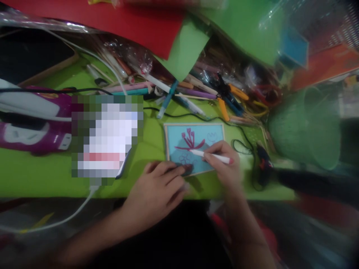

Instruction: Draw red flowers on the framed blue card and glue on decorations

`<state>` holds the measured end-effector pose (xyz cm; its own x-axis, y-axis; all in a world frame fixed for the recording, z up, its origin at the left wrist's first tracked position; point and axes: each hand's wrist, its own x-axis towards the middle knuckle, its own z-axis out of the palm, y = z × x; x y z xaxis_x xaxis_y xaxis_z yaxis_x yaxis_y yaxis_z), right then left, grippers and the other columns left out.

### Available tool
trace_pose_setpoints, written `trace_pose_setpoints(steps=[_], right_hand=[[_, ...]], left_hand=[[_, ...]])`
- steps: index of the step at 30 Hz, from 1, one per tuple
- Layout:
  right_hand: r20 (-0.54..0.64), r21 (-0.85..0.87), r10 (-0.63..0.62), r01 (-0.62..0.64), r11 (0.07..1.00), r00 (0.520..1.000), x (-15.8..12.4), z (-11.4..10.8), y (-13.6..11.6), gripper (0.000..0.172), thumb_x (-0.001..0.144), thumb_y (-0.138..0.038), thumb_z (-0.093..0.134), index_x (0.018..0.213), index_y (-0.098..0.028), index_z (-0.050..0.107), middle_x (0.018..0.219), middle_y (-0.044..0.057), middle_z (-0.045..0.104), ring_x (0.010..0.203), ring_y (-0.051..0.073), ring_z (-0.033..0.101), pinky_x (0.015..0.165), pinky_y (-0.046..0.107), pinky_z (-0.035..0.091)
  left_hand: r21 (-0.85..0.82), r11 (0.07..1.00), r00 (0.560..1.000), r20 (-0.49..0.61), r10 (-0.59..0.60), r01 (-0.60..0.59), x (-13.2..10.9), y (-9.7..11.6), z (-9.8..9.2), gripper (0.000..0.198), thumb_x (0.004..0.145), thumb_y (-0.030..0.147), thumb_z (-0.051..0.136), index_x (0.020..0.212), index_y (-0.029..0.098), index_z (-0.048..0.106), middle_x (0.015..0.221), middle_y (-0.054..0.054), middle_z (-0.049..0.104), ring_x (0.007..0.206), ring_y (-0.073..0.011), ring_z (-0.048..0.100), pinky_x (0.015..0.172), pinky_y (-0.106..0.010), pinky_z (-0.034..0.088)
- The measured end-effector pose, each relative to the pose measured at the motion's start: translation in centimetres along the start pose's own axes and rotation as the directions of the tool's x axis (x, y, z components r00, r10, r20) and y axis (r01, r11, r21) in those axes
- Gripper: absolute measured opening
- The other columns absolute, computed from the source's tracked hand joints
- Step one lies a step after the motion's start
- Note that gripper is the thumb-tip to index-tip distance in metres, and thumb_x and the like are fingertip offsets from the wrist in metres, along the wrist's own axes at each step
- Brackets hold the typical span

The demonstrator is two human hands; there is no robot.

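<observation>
My right hand [224, 160] is closed around a white felt-tip pen [215, 157] with a red end. Its tip touches a light blue card [174, 138] with a pale border. On the card is a dark red flower drawing [190, 139] with stems and leaves. Fainter outlines of flowers show below it and at the upper right. My left hand [164, 181] lies over the card's lower left corner, its fingers loosely bent and apart. Something small and pale shows blurred by its thumb; I cannot make out what it is.
A phone [109, 138], its screen pixelated, lies left on the green tabletop [151, 145] with a white cable. Beside it is a purple power strip [36, 138]. Pens, pliers [230, 93] and coloured paper [134, 26] crowd the back. A green basket [305, 129] and black-handled tool [263, 168] are right.
</observation>
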<state>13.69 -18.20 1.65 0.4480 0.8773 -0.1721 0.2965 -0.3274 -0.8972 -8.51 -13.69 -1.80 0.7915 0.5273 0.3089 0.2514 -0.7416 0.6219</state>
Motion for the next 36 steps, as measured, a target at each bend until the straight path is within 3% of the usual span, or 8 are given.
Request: trace_pose_setpoints(steps=[8,18,36], right_hand=[[0.027,-0.023,-0.008,0.008,1.000,1.000,0.0,0.2,-0.3,0.009,0.081,-0.029,0.077,0.078,-0.023,0.071,0.069,-0.002,0.070,0.060,0.013,0.058,0.053,0.025,0.042],[0.084,-0.027,-0.019,0.022,0.999,0.996,0.2,0.7,-0.6,0.010,0.081,-0.029,0.078,0.081,-0.023,0.070,0.068,-0.002,0.068,0.059,0.014,0.057,0.053,0.025,0.043],[0.186,-0.028,-0.115,0.122,0.992,0.976,0.4,1.0,0.3,0.013,0.087,-0.034,0.080,0.095,-0.025,0.076,0.089,0.001,0.078,0.082,0.018,0.072,0.073,0.030,0.057]], left_hand=[[0.018,1.000,1.000,-0.027,-0.001,0.002,0.0,0.0,0.0,0.009,0.098,0.024,0.062,0.096,0.020,0.070,0.120,0.000,0.080,0.108,-0.0268,0.063,0.086,-0.043,0.039],[0.012,1.000,1.000,-0.018,0.001,-0.001,0.2,0.1,0.1,0.016,0.103,0.028,0.057,0.094,0.020,0.068,0.118,0.000,0.080,0.107,-0.0266,0.062,0.087,-0.043,0.038],[0.014,1.000,1.000,-0.023,-0.004,0.004,0.1,0.2,0.1,0.016,0.103,0.028,0.058,0.094,0.021,0.070,0.120,0.000,0.080,0.109,-0.0268,0.062,0.086,-0.043,0.039]])
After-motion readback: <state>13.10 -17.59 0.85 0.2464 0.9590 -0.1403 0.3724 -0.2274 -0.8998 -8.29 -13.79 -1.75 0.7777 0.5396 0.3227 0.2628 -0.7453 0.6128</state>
